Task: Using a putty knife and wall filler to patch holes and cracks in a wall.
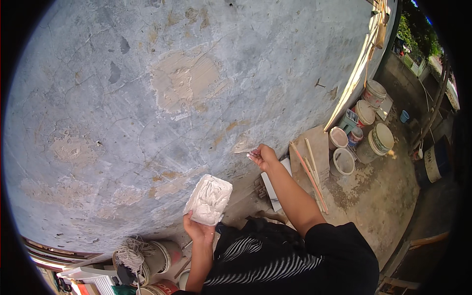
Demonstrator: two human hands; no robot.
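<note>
My left hand grips the lower edge of a shallow white tray, held tilted in front of the wall. Thick off-white putty fills the tray in ridges and swirls. Up and to the right, the fingers of my right hand are closed round a small putty knife, its blade at the wall beside a small beige patch. The knife's handle is mostly hidden in my hand. The blue-grey wall is worn and cracked, with a larger beige patch higher up.
Several stained buckets and a green-grey crate stand on the floor at right. Sticks lean on a board by the wall. A dark drum stands far right. A mop head rests on buckets at lower left.
</note>
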